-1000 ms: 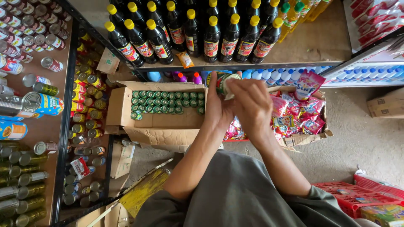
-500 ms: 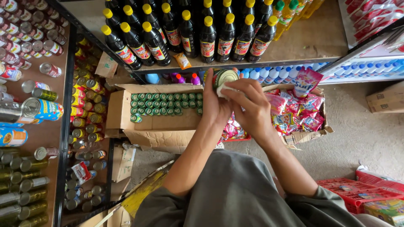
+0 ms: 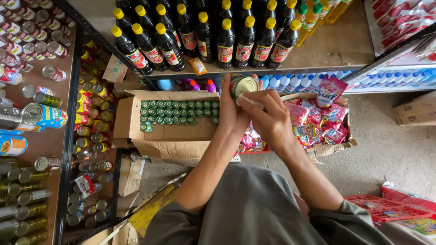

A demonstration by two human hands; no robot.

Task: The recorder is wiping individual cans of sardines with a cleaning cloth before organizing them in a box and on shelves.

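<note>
The left hand [image 3: 232, 113] grips one small green can [image 3: 243, 85] from the side, holding it up in front of the shelf edge with its metal end facing the camera. The right hand [image 3: 270, 120] is closed around a thin pale stick-like tool [image 3: 251, 100], whose tip lies across the can's end; what the tool is cannot be told.

Below the can stands one open cardboard box [image 3: 170, 136] on the floor. Green caps [image 3: 179, 112] fill its far part in about three rows, roughly ten to a row; the near part of the box shows bare cardboard.

To the right sits a second carton [image 3: 334, 147] heaped with pink sachets [image 3: 318, 124], too jumbled to count.

On the shelf [image 3: 336, 45] above stand dark bottles [image 3: 225, 43] with yellow caps, about fifteen in view, and just right of them a few yellow bottles with green caps [image 3: 309, 20]. One small orange packet [image 3: 198, 66] lies at the shelf's edge. The rack on the left holds many tins [image 3: 43, 115], lying and standing.
</note>
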